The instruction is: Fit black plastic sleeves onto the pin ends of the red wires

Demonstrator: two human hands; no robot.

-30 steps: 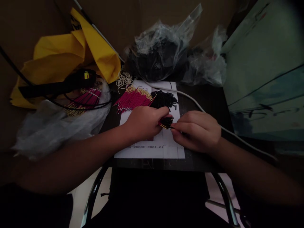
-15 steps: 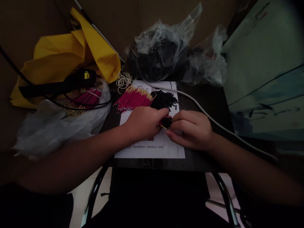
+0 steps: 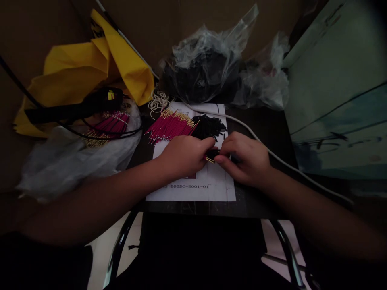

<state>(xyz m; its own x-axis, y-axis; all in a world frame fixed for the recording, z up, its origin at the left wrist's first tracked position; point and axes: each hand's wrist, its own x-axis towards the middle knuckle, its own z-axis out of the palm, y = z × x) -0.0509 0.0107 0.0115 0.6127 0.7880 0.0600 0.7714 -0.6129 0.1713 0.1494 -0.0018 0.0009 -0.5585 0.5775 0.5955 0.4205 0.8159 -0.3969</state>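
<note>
My left hand is closed round a small bundle of red wires, with gold-coloured tips and black ends sticking out on its right side. The fingers of my right hand are pinched together at those ends; what lies between them is too small and dark to make out. Just beyond my hands, a row of loose red wires with gold tips lies on a printed white sheet. Beside that row sits a pile of short black sleeves.
A clear bag of black pieces stands at the back, another plastic bag to its right. A white cable crosses the dark table. Leftward lie a yellow bag, tied red wires on plastic and coiled pale string.
My right hand has turned slightly, and its fingers have drawn together at the wire ends. My left hand keeps its place with the bundle.
</note>
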